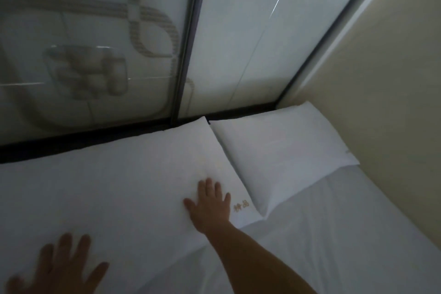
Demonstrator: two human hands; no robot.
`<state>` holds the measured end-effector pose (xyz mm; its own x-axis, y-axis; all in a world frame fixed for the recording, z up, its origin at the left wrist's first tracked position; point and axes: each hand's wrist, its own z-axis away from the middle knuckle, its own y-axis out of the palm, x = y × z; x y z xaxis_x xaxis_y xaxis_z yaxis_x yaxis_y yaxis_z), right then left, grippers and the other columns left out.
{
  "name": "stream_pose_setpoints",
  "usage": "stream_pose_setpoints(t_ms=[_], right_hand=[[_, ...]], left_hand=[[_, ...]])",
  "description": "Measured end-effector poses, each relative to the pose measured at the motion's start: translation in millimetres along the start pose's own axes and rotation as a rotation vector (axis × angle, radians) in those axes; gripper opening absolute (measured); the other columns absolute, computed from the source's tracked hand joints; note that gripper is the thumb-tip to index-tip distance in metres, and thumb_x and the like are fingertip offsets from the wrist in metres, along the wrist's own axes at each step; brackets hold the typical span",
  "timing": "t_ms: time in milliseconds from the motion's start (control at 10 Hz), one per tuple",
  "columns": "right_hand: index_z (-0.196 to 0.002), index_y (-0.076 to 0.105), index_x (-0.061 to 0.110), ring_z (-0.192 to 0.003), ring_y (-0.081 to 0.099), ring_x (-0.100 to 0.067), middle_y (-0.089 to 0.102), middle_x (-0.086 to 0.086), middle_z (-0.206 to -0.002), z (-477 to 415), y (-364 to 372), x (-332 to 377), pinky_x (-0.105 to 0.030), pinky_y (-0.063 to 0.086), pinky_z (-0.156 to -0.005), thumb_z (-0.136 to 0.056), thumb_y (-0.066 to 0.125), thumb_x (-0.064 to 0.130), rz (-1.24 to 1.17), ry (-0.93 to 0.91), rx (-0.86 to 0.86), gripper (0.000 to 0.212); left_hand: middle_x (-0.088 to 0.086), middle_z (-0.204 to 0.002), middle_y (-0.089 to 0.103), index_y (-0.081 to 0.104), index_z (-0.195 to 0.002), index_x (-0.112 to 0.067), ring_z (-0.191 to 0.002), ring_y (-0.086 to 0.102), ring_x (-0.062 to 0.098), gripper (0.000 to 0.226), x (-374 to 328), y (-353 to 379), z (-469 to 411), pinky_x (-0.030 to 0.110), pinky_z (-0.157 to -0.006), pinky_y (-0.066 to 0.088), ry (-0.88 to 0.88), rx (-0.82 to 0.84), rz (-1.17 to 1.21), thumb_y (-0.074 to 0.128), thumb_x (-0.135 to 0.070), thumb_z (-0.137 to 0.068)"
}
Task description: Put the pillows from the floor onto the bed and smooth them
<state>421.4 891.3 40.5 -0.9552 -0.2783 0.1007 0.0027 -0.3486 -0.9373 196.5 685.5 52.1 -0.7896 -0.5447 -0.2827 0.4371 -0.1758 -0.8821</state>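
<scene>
Already on bed [358, 234]: two pillows. Your left hand [59, 267] and right hand [210, 200] lie flat, fingers spread, on near pillow [119, 186]; far pillow [281, 150] untouched; smoothing remains.

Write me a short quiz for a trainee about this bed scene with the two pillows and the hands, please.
1. True or false: both white rectangular fabric pillows, the near one and the far one, lie on the bed with the white sheet.
2. Which hand lies flat beside the small gold embroidered characters? A) left hand B) right hand
3. Fill in: behind the pillows stands a frosted ____ panel with a dark metal frame.

Key: 1 true; 2 B; 3 glass. No hand closes a grip; both are spread open.
</scene>
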Motion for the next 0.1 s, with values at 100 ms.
stream_pose_setpoints(t_ms=[100], right_hand=[[-0.149,0.001,0.025,-0.144,0.000,-0.027,0.003,-0.005,-0.159,25.1,-31.0,-1.2,-0.050,-0.001,-0.114,-0.091,0.014,0.064,-0.023,0.014,-0.020,0.070]], left_hand=[[0.015,-0.149,0.035,0.021,-0.147,-0.018,-0.132,0.037,0.036,0.085,-38.5,-48.9,30.7,0.052,-0.110,0.031,-0.111,0.125,0.096,0.031,-0.070,-0.080]])
